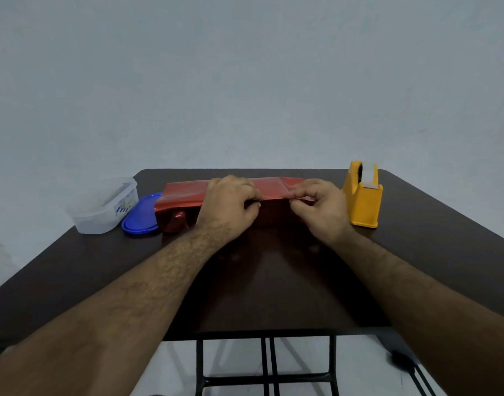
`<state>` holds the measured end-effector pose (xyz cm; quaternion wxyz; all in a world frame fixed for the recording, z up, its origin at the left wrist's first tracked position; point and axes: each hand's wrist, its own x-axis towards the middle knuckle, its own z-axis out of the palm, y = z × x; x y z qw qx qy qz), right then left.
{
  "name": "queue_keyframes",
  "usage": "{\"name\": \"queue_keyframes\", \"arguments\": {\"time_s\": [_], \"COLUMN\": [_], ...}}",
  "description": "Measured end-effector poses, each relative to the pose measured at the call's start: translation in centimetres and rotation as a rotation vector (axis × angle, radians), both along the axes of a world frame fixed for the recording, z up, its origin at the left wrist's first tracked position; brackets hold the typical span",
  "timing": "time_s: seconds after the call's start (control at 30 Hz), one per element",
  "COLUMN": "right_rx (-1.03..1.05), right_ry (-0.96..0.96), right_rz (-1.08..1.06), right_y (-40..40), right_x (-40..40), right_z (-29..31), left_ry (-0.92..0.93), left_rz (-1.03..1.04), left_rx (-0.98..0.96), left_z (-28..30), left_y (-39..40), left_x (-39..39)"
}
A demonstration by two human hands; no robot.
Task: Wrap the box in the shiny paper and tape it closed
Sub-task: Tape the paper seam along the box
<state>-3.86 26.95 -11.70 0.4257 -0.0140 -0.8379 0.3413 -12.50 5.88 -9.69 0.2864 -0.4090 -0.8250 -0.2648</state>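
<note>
Dark surface [273,281] against a pale wall: your left hand [228,207] and right hand [319,208] pinch the red shiny paper [185,192] folded over the mid-surface box, its left end unfolded, no tape visibly applied from the yellow tape dispenser [362,195].

The shiny red wrapping paper [185,192] hides the box completely; the clear plastic tub's label [126,202] is too small to read
</note>
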Motion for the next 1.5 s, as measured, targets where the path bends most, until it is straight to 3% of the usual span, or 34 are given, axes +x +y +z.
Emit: {"name": "queue_keyframes", "arguments": {"time_s": [0.1, 0.23, 0.33, 0.5, 0.63, 0.77, 0.87, 0.97, 1.17, 1.5], "right_rx": [0.173, 0.272, 0.137, -0.16, -0.114, -0.169, -0.213, -0.232, -0.232, -0.177], "right_ry": [0.027, 0.224, 0.153, -0.19, -0.297, -0.286, -0.252, -0.249, -0.258, -0.294], "right_rz": [-0.159, -0.362, -0.484, -0.33, -0.238, -0.233, -0.233, -0.235, -0.245, -0.277], "right_y": [0.8, 4.6, 9.1, 13.4, 14.7, 15.7, 15.8, 15.9, 15.5, 14.8], "right_x": [1.4, 4.6, 7.3, 9.2, 7.9, 7.2, 7.1, 6.9, 7.1, 7.9], "right_z": [0.9, 2.9, 2.5, -0.2, -0.8, -1.4, -1.6, -1.8, -1.5, -0.9], "left_ry": [-0.007, 0.017, -0.242, -0.684, -0.874, -1.053, -1.185, -1.257, -1.348, -1.238], "left_rz": [-0.005, -0.16, -0.252, -0.27, -0.173, -0.082, -0.025, 0.045, 0.074, 0.059], "left_rx": [0.047, 0.128, 0.189, 0.247, 0.216, 0.158, 0.002, -0.12, -0.141, -0.106], "left_z": [0.7, 2.7, 4.3, 5.8, 5.9, 6.3, 7.3, 7.9, 8.5, 9.6], "left_y": [0.0, 2.4, 6.6, 14.4, 19.5, 22.4, 23.3, 23.8, 23.6, 24.0], "left_x": [0.8, 3.8, 6.0, 6.6, 5.3, 4.5, 4.9, 4.8, 5.1, 6.6]}}
